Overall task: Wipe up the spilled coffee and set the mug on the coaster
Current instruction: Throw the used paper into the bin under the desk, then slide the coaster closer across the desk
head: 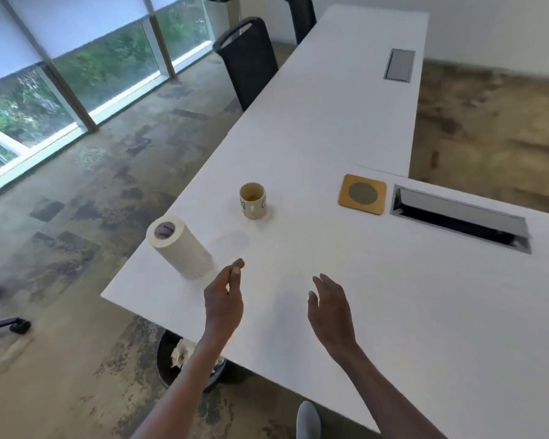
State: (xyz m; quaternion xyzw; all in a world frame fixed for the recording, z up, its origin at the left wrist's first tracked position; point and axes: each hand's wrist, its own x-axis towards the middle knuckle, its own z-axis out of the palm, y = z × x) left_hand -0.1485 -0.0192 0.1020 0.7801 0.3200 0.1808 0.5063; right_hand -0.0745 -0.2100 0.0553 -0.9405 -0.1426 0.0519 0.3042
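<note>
Right now both hands are hovering low in the frame above the white table point(330, 128), each holding nothing: the left hand point(224, 301) is showing its fingers loosely curled with the thumb near the forefinger, and the right hand point(328, 308) is spreading its fingers wide. The mug point(253, 200) is standing upright at mid-frame, well apart from the coaster point(363, 194) at centre right. I cannot tell where any coffee is lying; only a faint patch is showing on the tabletop between the mug and the paper towel roll point(179, 247).

Judging from this, the roll is sitting very near the table's left edge, so a careless tug at a sheet is likely to be tipping it off. The mug appears to be holding a little liquid, so a hasty carry may be slopping more out.

Beyond the coaster an open cable hatch point(460, 217) is gaping, and nothing is blocking the path between mug and coaster. Below the table edge a bin point(168, 365) is holding crumpled paper.
</note>
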